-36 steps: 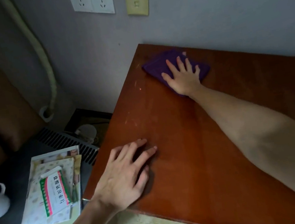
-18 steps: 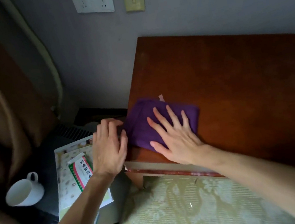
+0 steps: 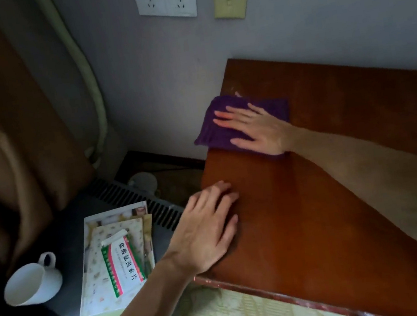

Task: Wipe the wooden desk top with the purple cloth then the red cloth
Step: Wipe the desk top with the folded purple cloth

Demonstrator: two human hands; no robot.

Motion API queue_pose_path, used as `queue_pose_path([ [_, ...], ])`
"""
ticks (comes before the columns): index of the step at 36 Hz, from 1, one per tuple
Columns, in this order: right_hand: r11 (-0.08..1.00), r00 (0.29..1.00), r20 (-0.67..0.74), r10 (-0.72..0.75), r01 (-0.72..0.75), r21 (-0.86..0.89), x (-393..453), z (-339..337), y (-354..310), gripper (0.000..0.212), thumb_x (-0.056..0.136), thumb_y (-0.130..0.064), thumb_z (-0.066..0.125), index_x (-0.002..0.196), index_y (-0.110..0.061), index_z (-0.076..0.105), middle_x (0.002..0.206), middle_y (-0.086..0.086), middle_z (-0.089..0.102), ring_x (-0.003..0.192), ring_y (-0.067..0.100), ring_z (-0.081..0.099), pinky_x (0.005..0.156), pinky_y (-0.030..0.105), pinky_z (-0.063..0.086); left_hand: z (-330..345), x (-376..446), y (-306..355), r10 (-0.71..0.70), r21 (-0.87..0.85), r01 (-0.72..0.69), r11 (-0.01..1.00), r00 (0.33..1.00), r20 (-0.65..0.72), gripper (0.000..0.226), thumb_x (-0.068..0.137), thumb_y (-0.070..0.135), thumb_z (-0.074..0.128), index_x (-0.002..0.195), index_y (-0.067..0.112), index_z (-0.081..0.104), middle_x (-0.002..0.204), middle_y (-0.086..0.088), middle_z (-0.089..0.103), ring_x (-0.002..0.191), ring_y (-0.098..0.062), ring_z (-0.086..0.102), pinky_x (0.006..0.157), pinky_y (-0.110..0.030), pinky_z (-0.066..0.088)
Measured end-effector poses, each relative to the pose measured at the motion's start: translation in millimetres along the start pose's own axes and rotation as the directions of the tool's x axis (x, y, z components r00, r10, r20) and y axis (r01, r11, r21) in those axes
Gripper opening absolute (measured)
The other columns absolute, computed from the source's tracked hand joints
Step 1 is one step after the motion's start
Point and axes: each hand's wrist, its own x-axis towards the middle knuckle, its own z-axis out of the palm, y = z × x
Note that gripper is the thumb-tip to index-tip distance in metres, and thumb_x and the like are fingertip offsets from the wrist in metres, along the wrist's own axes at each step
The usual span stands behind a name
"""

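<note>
We are on the purple pass: right hand [image 3: 257, 131] flat, fingers spread, on the purple cloth [image 3: 224, 123] at the wooden desk top's [image 3: 316, 209] left edge; left hand [image 3: 206, 227] open, bracing nearer us; next, sweep rightward

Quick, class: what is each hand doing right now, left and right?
Left hand: open, flat on the desk, holding nothing.
Right hand: open, pressed flat on the purple cloth, not gripping it.

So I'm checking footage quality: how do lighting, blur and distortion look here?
Head view: dim, soft lighting, no hard glare on the desk top; left hand fingertips slightly smeared; right hand on the purple cloth sharper; wide-angle bending stretches the frame edges.
</note>
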Motion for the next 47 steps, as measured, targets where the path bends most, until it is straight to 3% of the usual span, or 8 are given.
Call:
queue_pose_path([
  [3,0.996,0.996,-0.027,0.086,-0.085,0.017,34.6,-8.6,41.9,0.073,0.096,-0.069,0.013,0.163,-0.038,0.014,0.172,-0.015,0.008,0.158,0.008,0.000,0.128,0.050,0.003,-0.7,4.3,0.3,-0.034,-0.045,0.035,0.998,0.999,0.033,0.042,0.107,0.038,0.037,0.144,0.022,0.048,0.148,0.000,0.045,0.146,-0.016,0.036,0.116,-0.032,0.026],
  [11,0.974,0.973,-0.056,0.224,-0.221,0.052,104.6,-24.2,123.9,0.059,0.108,-0.056,0.026,0.163,-0.036,0.014,0.172,-0.012,0.007,0.159,0.012,0.002,0.128,0.051,0.000,2.1,4.5,-1.5,-0.050,-0.058,0.054,0.997,0.996,0.069,0.043,0.107,0.038,0.038,0.149,0.027,0.044,0.155,0.003,0.041,0.150,-0.012,0.030,0.117,-0.034,0.027],
  [20,0.938,0.934,-0.090,0.346,-0.340,0.071,119.5,-22.2,133.0,0.064,0.108,-0.057,0.018,0.165,-0.031,0.007,0.173,-0.006,0.003,0.159,0.017,0.000,0.127,0.056,-0.002,-1.5,6.6,-1.1,-0.073,-0.077,0.080,0.994,0.993,0.090,0.042,0.107,0.034,0.039,0.148,0.026,0.046,0.155,0.004,0.041,0.151,-0.011,0.028,0.119,-0.032,0.024],
  [29,0.903,0.902,-0.079,0.425,-0.417,0.101,65.7,-5.4,56.3,0.066,0.107,-0.057,0.017,0.165,-0.028,0.004,0.173,-0.006,-0.001,0.159,0.017,-0.005,0.126,0.056,-0.005,2.0,8.9,-1.3,-0.051,-0.064,0.054,0.996,0.998,0.041,0.043,0.108,0.035,0.035,0.146,0.020,0.047,0.150,0.000,0.043,0.148,-0.014,0.033,0.119,-0.034,0.026],
  [33,0.898,0.895,-0.084,0.437,-0.430,0.091,17.9,10.0,-5.6,0.066,0.107,-0.057,0.019,0.165,-0.029,0.005,0.173,-0.007,-0.001,0.159,0.017,-0.005,0.126,0.056,-0.003,-2.6,7.8,5.2,-0.073,-0.019,0.072,0.997,0.996,-0.043,0.042,0.105,0.037,0.039,0.138,0.014,0.053,0.140,-0.003,0.051,0.128,-0.021,0.050,0.103,-0.037,0.037],
  [39,0.907,0.901,-0.108,0.421,-0.415,0.079,-63.7,33.2,-126.3,0.077,0.095,-0.062,0.009,0.165,-0.028,0.011,0.173,-0.008,0.005,0.160,0.018,0.001,0.126,0.058,0.004,-11.2,-9.1,12.7,-0.229,-0.026,0.235,0.972,0.907,-0.353,0.033,0.102,0.034,0.043,0.115,0.008,0.059,0.118,-0.013,0.055,0.100,-0.032,0.052,0.085,-0.046,0.042],
  [44,0.948,0.940,-0.126,0.317,-0.309,0.083,-121.9,51.4,-203.1,0.072,0.099,-0.058,0.024,0.163,-0.024,0.024,0.172,-0.003,0.017,0.159,0.020,0.011,0.125,0.058,0.011,-13.7,-22.8,12.7,-0.313,-0.158,0.274,0.949,0.879,-0.360,0.032,0.103,0.036,0.042,0.112,0.010,0.059,0.114,-0.010,0.052,0.100,-0.030,0.052,0.088,-0.049,0.043],
  [47,0.968,0.966,-0.090,0.244,-0.236,0.091,-142.0,55.8,-212.0,0.069,0.103,-0.057,0.021,0.164,-0.026,0.023,0.172,-0.005,0.016,0.159,0.018,0.009,0.127,0.054,0.008,-16.2,-24.4,9.6,-0.390,-0.252,0.317,0.914,0.857,-0.338,0.031,0.103,0.036,0.042,0.109,0.011,0.060,0.112,-0.008,0.049,0.100,-0.027,0.051,0.090,-0.051,0.044],
])
